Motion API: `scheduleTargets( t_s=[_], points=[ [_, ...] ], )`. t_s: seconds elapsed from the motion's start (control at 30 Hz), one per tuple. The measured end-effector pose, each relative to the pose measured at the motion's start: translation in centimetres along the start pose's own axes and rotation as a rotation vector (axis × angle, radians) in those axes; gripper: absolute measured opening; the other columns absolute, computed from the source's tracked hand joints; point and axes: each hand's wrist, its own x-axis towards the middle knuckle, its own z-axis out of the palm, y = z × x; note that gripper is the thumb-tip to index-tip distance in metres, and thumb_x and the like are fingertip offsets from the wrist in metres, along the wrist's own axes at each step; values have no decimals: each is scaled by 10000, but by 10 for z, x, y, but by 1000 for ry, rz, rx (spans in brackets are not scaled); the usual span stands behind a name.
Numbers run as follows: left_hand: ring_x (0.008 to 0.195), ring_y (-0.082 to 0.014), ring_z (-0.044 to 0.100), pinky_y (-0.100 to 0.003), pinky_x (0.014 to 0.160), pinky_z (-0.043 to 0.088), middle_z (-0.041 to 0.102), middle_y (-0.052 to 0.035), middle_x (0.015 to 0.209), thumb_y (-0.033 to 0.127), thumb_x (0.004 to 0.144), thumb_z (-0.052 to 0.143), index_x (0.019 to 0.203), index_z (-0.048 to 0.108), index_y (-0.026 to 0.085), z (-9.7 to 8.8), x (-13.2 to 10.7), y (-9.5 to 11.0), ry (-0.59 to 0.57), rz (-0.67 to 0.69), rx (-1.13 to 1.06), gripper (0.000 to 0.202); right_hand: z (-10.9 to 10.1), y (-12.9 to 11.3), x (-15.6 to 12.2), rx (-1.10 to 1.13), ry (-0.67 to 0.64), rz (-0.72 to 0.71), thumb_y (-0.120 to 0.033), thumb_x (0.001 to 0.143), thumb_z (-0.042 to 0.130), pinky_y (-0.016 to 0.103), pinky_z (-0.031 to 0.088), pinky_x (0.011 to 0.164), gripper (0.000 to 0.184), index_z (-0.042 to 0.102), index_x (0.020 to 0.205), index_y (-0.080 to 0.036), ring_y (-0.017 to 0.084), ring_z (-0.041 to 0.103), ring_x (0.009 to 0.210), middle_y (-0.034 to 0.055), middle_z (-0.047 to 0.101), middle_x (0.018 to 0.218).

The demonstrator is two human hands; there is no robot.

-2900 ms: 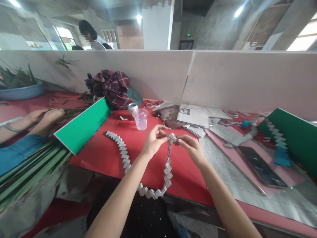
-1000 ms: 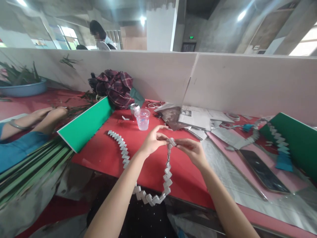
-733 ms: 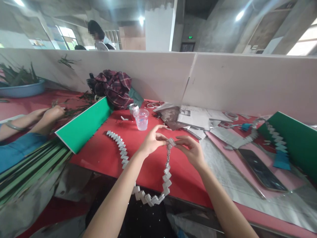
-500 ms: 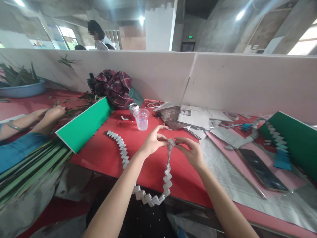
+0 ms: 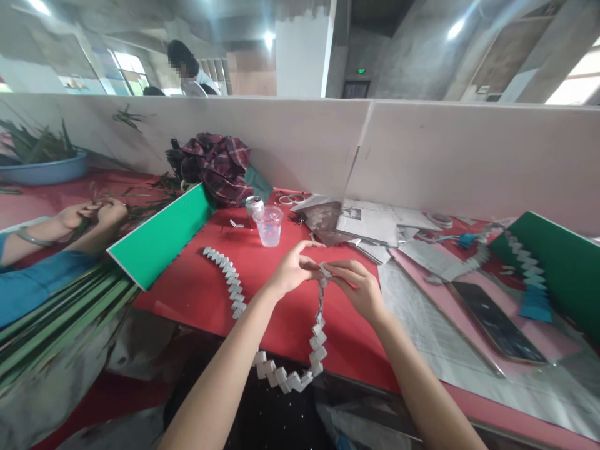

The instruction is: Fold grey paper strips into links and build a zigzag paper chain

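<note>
A long zigzag chain of folded grey paper hangs from my hands, loops below the table edge and runs back up onto the red table. My left hand pinches the chain's top end with its fingers closed. My right hand meets it from the right, fingertips also pinched on that same end link. Both hands hover just above the red surface.
A clear plastic cup and a small can stand behind my hands. A green board leans at left, another at right. Newspapers, a phone, plaid cloth. A co-worker's hands handle green leaves at left.
My hands have drawn slightly closer together and lower on the chain's end; the chain loop hangs a little lower. The co-worker's hands at left have shifted on the leaves.
</note>
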Motion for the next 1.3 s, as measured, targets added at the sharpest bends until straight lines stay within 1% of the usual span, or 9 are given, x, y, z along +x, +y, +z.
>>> scheduleTargets(
  t_s=[0.4, 0.6, 0.77, 0.9, 0.97, 1.03, 1.1, 1.17, 1.3],
  points=[
    [721, -156, 656, -305, 732, 471, 685, -28, 775, 176, 665, 738, 1185, 489, 237, 1, 2, -3, -11, -28, -4, 579, 0, 0, -1, -85, 31, -26, -281, 883, 523, 359, 500, 817, 192, 660, 1017, -270, 216, 610, 917, 66, 658, 964],
    [705, -148, 649, -307, 738, 474, 671, -6, 743, 180, 658, 745, 1143, 508, 231, 4, 1, -1, 11, -24, -21, 542, 1, -1, -2, -119, 91, -19, -268, 877, 529, 363, 498, 801, 162, 660, 972, -264, 219, 614, 890, 65, 665, 923],
    [692, -143, 643, -303, 730, 480, 656, 1, 734, 193, 663, 743, 1112, 504, 217, 8, 0, -1, 19, 8, -39, 510, 2, -1, -3, -82, 127, -17, -253, 863, 548, 374, 484, 825, 132, 646, 953, -255, 221, 609, 898, 64, 664, 926],
    [719, -145, 645, -305, 754, 485, 651, -4, 754, 186, 688, 718, 1099, 492, 211, 11, -1, -2, 79, 77, -30, 470, 2, -2, 1, 79, 118, 106, -285, 847, 571, 369, 478, 845, 153, 606, 988, -238, 219, 598, 942, 62, 651, 969],
    [705, -143, 642, -295, 735, 489, 645, -2, 748, 174, 695, 704, 1104, 481, 205, 12, -1, -2, 99, 109, -2, 467, 1, -4, 3, 192, 67, 195, -323, 841, 577, 361, 475, 849, 203, 583, 1016, -220, 215, 593, 945, 66, 640, 989],
    [683, -139, 634, -279, 698, 492, 638, 1, 745, 155, 694, 693, 1112, 470, 204, 15, -1, -3, 95, 126, 34, 476, 0, -6, 5, 263, -26, 262, -355, 844, 567, 344, 475, 822, 208, 582, 985, -202, 203, 594, 891, 61, 641, 947],
    [666, -134, 627, -265, 671, 492, 626, 9, 732, 141, 697, 676, 1114, 469, 205, 19, -1, -5, 65, 137, 68, 470, 1, -6, 5, 272, -70, 303, -371, 853, 549, 318, 475, 744, 186, 585, 896, -194, 183, 585, 780, 44, 634, 830],
    [648, -127, 619, -255, 658, 490, 607, 20, 703, 135, 706, 656, 1102, 481, 202, 24, -1, -8, 46, 150, 96, 438, 4, -5, 4, 242, -28, 314, -368, 854, 542, 300, 459, 673, 180, 571, 814, -194, 167, 558, 695, 29, 603, 740],
    [698, -129, 615, -257, 693, 485, 602, 11, 732, 162, 716, 649, 1090, 504, 199, 34, 0, -14, 95, 113, 60, 403, 8, -3, 3, 265, 102, 324, -349, 844, 552, 287, 443, 643, 174, 540, 752, -202, 161, 544, 671, 16, 572, 704]
  ],
)
